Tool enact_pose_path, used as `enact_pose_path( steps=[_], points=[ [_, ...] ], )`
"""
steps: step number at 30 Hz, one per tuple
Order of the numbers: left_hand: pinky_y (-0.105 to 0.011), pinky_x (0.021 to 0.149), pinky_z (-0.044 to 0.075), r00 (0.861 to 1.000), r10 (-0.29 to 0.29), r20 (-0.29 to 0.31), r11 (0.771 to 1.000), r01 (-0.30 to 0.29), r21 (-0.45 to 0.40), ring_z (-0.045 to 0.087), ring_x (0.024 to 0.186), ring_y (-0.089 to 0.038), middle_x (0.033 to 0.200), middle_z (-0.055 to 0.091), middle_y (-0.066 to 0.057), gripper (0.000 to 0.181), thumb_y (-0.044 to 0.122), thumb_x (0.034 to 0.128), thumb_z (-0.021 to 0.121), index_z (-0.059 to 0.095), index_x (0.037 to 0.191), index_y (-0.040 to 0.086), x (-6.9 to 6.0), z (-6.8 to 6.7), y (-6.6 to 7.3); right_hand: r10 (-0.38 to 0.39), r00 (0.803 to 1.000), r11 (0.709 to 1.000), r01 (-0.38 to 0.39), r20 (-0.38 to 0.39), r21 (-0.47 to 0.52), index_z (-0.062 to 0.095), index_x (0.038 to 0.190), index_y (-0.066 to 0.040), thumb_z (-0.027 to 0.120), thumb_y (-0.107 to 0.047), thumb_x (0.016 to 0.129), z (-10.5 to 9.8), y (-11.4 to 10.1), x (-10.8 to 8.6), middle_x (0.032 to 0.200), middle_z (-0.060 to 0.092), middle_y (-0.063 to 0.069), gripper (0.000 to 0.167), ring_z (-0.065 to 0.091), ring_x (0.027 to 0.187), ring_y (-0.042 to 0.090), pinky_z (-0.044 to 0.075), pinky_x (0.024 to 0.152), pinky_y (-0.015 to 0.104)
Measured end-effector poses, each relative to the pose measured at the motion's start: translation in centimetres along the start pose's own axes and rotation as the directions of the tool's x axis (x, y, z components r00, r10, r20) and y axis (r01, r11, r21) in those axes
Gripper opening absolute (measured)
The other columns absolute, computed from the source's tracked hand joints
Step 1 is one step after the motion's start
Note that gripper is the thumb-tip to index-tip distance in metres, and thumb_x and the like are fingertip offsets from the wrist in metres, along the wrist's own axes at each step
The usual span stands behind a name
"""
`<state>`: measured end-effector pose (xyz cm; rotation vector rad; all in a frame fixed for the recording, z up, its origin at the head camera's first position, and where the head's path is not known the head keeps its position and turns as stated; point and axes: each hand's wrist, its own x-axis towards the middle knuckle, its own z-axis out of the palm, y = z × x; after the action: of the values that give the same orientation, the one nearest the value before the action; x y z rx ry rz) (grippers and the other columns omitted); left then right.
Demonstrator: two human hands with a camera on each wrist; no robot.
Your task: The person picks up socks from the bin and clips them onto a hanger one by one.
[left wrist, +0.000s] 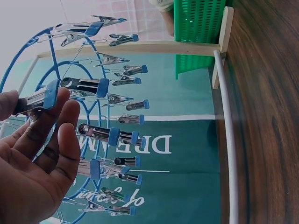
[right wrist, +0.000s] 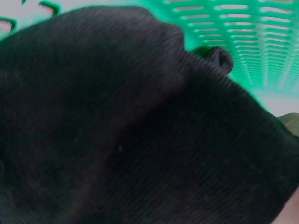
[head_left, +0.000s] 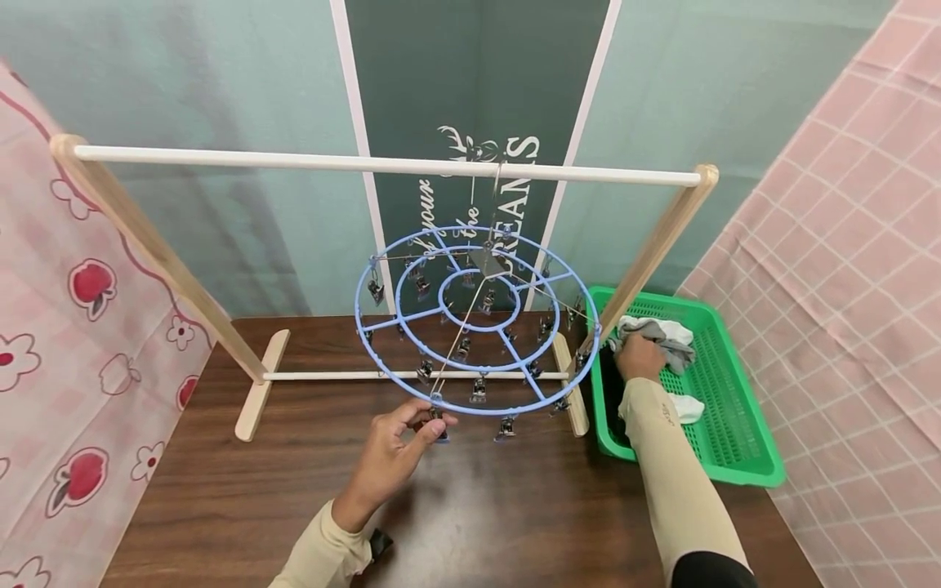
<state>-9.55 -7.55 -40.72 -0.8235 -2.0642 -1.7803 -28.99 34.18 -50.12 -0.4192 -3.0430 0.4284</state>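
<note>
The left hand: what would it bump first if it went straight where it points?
Probably the next clip hanging from the blue hanger, just past the held clip that the left hand pinches. Depth is hard to judge.

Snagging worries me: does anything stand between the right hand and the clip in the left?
Yes: from the right hand, the basket's left rim and the stand's right post come first, then other clips hanging near the held clip.
</note>
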Motion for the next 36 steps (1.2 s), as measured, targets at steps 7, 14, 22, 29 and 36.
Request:
enact_pose_path(
  steps=[7,14,22,29,36],
  points=[
    [-0.024,0.063,0.053,1.0,-0.029,-0.003,1.0,0.029,0.002,0.067,0.072,-0.026,0.086,0.071,-0.019,0.019,-0.017,0.0852,0.06,0.063,0.097,-0.003,0.1,0.1,0.1,0.001,1.0,1.0,-0.001,0.013,-0.003,0.066,0.091,0.008,0.058,-0.013,0.092,1.0,0.5,0.7,0.069,0.062,0.025,0.022,0.06,0.059,0.039,0.048,0.048,0.049],
    [-0.025,0.062,0.053,1.0,-0.024,-0.019,0.999,0.024,0.028,0.067,0.072,-0.02,0.086,0.072,-0.013,0.018,-0.014,0.086,0.06,0.064,0.099,-0.003,0.2,-0.1,0.0,-0.013,1.0,0.999,0.014,0.009,-0.034,0.065,0.088,0.01,0.054,-0.014,0.093,1.4,0.4,1.3,0.07,0.06,0.029,0.027,0.059,0.063,0.043,0.049,0.051,0.053],
    [-0.027,0.064,0.055,0.999,-0.042,-0.023,0.999,0.041,-0.013,0.067,0.077,-0.013,0.087,0.072,-0.013,0.02,-0.013,0.0876,0.059,0.064,0.102,0.0,0.0,0.1,-0.3,-0.004,0.999,0.999,0.002,-0.038,-0.038,0.064,0.089,0.013,0.051,-0.016,0.098,1.2,0.5,0.9,0.064,0.057,0.027,0.034,0.058,0.061,0.043,0.049,0.054,0.056],
    [-0.026,0.063,0.054,0.999,-0.042,-0.027,0.999,0.042,-0.015,0.067,0.074,-0.021,0.087,0.072,-0.015,0.019,-0.015,0.0871,0.059,0.063,0.101,-0.003,-0.1,0.2,-0.1,-0.001,0.984,1.0,0.001,-0.176,0.002,0.06,0.079,0.011,0.044,-0.015,0.099,0.9,0.5,1.1,0.063,0.052,0.028,0.037,0.054,0.052,0.041,0.044,0.046,0.054],
    [-0.026,0.064,0.053,0.999,-0.026,-0.034,1.0,0.025,-0.014,0.066,0.073,-0.024,0.086,0.071,-0.017,0.017,-0.015,0.0874,0.058,0.062,0.101,-0.006,-0.1,0.2,0.0,0.008,0.964,0.989,0.031,-0.264,0.145,0.06,0.098,0.013,0.043,-0.016,0.102,-0.3,0.5,0.8,0.081,0.057,0.034,0.034,0.058,0.066,0.048,0.046,0.054,0.058]
  ],
)
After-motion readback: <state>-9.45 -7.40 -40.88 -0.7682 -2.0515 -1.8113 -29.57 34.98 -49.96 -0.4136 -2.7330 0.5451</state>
